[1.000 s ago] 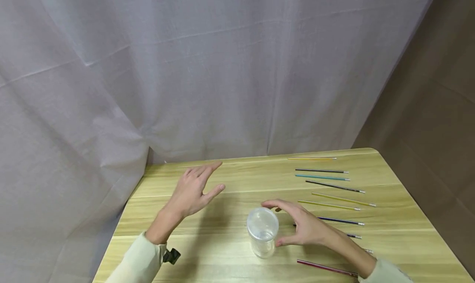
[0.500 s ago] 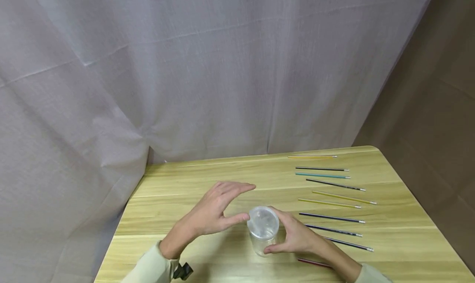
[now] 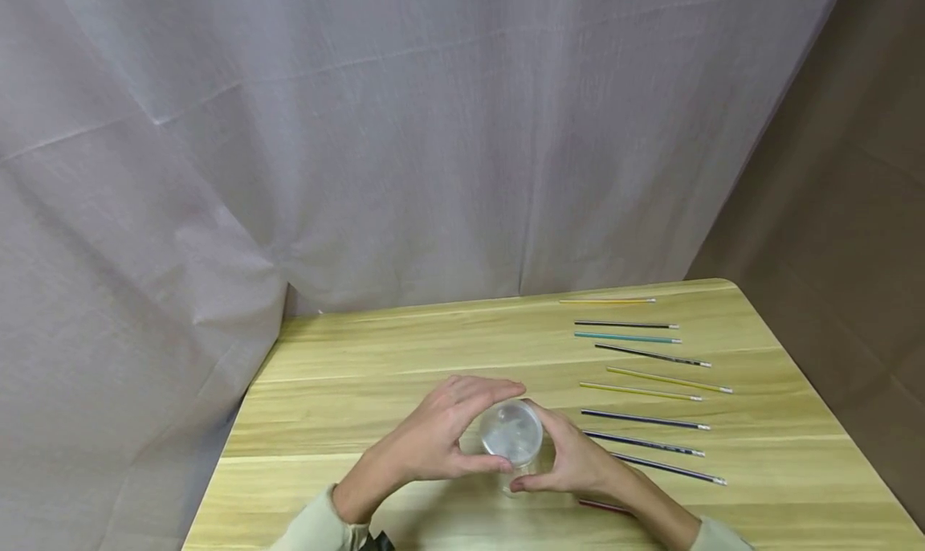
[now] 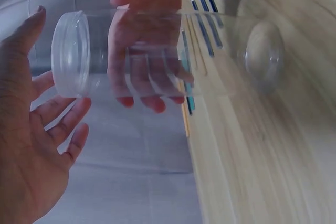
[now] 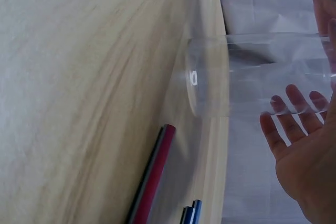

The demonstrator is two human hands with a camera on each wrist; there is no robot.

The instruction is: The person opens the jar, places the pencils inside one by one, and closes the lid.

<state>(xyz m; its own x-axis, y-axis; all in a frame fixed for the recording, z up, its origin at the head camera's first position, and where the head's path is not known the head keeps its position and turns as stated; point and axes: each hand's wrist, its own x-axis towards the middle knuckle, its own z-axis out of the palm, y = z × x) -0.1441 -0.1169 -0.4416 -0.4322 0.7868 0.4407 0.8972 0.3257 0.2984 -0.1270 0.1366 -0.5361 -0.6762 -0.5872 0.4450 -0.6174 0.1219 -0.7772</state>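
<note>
A clear, cylindrical plastic jar (image 5: pixel 252 74) with a translucent lid (image 3: pixel 511 432) stands upright on the table between both hands. My right hand (image 3: pixel 578 459) holds the jar's side, thumb at the front and index finger at the back; in the left wrist view its fingers show through the clear wall. Around the lid from the left spreads my left hand (image 3: pixel 441 430), thumb in front and fingers behind. The left wrist view has a small gap between that thumb and the lid (image 4: pixel 71 53).
Several pencils lie in a spaced column on the right of the wooden table (image 3: pixel 325 398), among them a teal pencil (image 3: pixel 627 337) and a yellow pencil (image 3: pixel 639 391). A dark red pencil (image 3: pixel 604 505) is partly under the right forearm. A grey curtain (image 3: pixel 405 149) hangs behind.
The left hand has moved right and toward the person, from beside the jar to around its lid. The right hand has closed in on the jar's side. The jar stays in place.
</note>
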